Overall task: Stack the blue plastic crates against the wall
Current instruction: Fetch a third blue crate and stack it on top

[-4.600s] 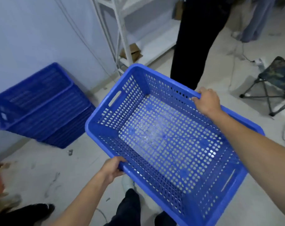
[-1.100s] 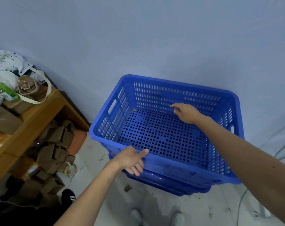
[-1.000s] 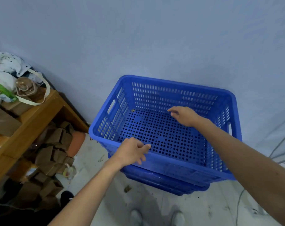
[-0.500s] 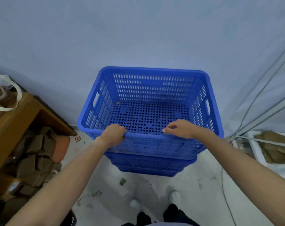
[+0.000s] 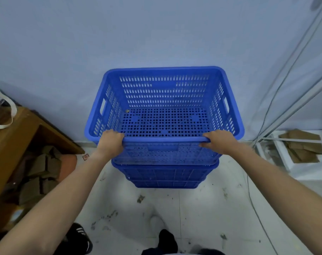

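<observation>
Now we stand square to the stack, both of our hands closed over the near rim of the top crate [image 5: 163, 107]: the left hand [image 5: 111, 142] near the left corner, the right hand [image 5: 218, 141] near the right. Half a second ago our hands sat closer together on that rim; they have since spread toward the corners. A second ago they were not gripping, the right hand reaching inside the crate. The top crate is nested in the lower crates [image 5: 163, 175], which stand on the floor [image 5: 193, 208], and its far rim looks close against the wall [image 5: 156, 34], though we cannot tell whether it touches. We judge this crate as good as placed, the wider grip serving to push or square it. A wooden tabletop [image 5: 14, 129] stands to the left.
</observation>
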### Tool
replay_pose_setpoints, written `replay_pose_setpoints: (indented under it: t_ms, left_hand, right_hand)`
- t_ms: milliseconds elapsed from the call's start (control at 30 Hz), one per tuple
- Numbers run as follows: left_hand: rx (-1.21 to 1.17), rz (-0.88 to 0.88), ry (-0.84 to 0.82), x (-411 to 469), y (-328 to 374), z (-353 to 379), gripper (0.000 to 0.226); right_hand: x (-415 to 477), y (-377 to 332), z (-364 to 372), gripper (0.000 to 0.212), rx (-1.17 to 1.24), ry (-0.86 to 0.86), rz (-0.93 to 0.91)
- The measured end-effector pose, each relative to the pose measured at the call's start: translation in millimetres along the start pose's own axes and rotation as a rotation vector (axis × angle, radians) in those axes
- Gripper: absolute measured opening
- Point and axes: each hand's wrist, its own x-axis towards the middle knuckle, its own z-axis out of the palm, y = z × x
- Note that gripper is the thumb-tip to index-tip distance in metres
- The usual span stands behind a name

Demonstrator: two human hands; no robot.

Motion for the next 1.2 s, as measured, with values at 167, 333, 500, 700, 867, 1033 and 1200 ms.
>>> replay_pose_setpoints:
  t_ms: [167,333,500,700,867,1033,1200]
  left_hand:
    - [-0.06,-0.28,0.003,-32.9,7.0,5.1,0.057]
    - [-0.157,-0.223,-0.078,-53.6,16.7,-3.8,0.079]
    - [-0.21,-0.179,-0.1,-63.4,19.2,-7.6,0.071]
    - [-0.156,-0.17,-0.131,-66.1,20.6,-9.8,0.078]
    - [-0.068,-0.068,0.049,-55.2,2.6,-12.5,0.061]
    - [0.047,-0.056,0.004,-40.2,-6.9,-16.5,0.037]
    - [0.043,-0.062,0.037,-34.5,-12.6,-10.0,0.034]
  right_hand:
    - [5.0,4.5,-1.9,0.031,0.024,-0.057,-0.002]
    - [11.4,2.5,-1.5,0.031,0.067,-0.068,-0.006]
    - [-5.0,-0.6,20.0,0.033,-0.032,0.191,0.016]
    - [-9.7,-9.9,41.0,0.039,-0.002,0.311,0.128]
    - [-6.7,-14.7,22.2,0.028,-0.09,0.179,0.17]
    - [-4.8,-23.5,17.3,0.015,-0.104,0.138,0.225]
    - [-9.5,-24.7,13.2,0.022,-0.174,0.169,0.186]
